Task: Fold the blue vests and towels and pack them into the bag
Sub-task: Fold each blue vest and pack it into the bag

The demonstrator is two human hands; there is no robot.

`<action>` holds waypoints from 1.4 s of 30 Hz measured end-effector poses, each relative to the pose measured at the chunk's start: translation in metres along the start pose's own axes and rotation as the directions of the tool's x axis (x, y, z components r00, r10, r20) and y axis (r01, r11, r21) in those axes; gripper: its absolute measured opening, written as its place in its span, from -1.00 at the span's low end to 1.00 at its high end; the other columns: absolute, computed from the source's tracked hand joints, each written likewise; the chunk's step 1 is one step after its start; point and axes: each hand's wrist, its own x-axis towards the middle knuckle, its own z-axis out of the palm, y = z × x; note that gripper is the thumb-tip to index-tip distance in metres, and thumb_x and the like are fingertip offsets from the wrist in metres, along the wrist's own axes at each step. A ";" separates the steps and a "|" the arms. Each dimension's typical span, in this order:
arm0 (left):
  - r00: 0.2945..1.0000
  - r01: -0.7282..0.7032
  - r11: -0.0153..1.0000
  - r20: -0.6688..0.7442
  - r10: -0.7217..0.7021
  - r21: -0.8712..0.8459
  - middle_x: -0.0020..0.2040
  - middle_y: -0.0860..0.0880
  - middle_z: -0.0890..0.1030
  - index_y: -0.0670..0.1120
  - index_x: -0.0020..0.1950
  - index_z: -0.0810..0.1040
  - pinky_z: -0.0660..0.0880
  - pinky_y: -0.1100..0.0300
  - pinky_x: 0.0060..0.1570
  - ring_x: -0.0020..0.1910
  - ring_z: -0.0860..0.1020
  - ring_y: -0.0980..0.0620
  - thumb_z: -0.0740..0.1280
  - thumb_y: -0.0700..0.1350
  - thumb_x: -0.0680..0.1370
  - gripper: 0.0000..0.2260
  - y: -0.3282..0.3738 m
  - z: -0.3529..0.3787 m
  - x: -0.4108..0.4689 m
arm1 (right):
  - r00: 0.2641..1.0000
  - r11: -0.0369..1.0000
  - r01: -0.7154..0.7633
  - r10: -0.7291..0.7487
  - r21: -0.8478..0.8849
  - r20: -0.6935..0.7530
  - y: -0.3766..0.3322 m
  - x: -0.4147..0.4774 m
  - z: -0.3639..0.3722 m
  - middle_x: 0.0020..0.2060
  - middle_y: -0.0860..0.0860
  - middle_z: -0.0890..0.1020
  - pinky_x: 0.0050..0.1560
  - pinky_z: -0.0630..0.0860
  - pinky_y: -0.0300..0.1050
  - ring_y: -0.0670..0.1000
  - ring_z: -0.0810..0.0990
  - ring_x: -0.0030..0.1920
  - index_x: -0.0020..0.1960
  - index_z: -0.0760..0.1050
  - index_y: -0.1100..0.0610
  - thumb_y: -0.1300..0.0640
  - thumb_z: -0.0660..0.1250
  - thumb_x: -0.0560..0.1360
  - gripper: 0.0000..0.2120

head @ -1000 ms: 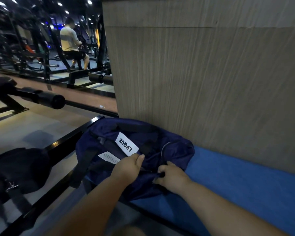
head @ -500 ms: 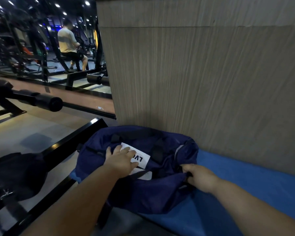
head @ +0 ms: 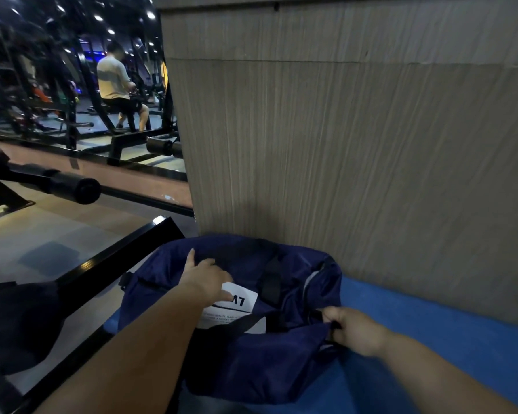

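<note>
A navy blue duffel bag (head: 293,348) lies on a bright blue mat (head: 449,339) against a wood-grain wall. A white label card (head: 243,300) with black letters hangs on the bag beside its black strap (head: 271,279). My left hand (head: 205,277) lies on the bag's top left, fingers spread over the fabric and over part of the card. My right hand (head: 353,328) pinches a small dark pull at the bag's right end, apparently the zipper. No vests or towels can be seen; the bag's inside is hidden.
A black metal frame rail (head: 102,264) runs diagonally left of the bag. A dark bag or pad (head: 21,321) sits at lower left. A padded roller bar (head: 72,186) juts in from the left. A person (head: 114,79) sits at a machine far back.
My right hand has moved right along the bag's top with the pull, from the middle to the right end. My left hand slid up and left over the bag.
</note>
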 end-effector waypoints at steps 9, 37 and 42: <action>0.975 0.113 0.923 -0.138 -0.175 -0.368 0.07 0.00 0.63 0.03 0.08 0.53 0.39 0.09 0.02 0.09 0.55 -0.03 0.15 0.11 0.65 -0.77 -0.017 -0.007 0.003 | 0.996 0.995 0.013 -0.004 0.098 -0.090 -0.006 0.001 -0.006 -0.25 -0.11 0.52 -0.12 0.43 -0.37 -0.18 0.48 -0.20 -0.29 0.41 0.00 0.39 0.28 0.50 -0.66; 0.673 0.511 0.406 0.059 -0.737 -0.758 0.05 -0.29 0.60 -0.33 0.04 0.56 0.31 0.12 -0.07 0.09 0.53 -0.25 0.23 -0.14 0.62 -0.74 -0.094 -0.016 -0.018 | 0.949 0.942 -0.314 0.311 0.118 0.047 -0.128 -0.017 0.025 0.28 0.02 0.48 0.12 0.46 -0.15 0.04 0.49 0.24 0.40 0.25 0.08 -0.41 0.33 0.35 -0.18; 0.626 0.530 0.318 0.111 -0.772 -0.786 -0.06 -0.23 0.56 -0.33 0.09 0.54 0.36 0.08 -0.09 -0.07 0.49 -0.20 0.20 -0.17 0.63 -0.76 -0.103 -0.015 -0.024 | 0.961 0.968 -0.251 0.251 0.016 -0.118 -0.132 0.015 0.019 0.09 0.10 0.64 0.05 0.53 -0.13 0.11 0.62 0.11 0.07 0.50 0.12 0.04 0.19 0.59 -0.80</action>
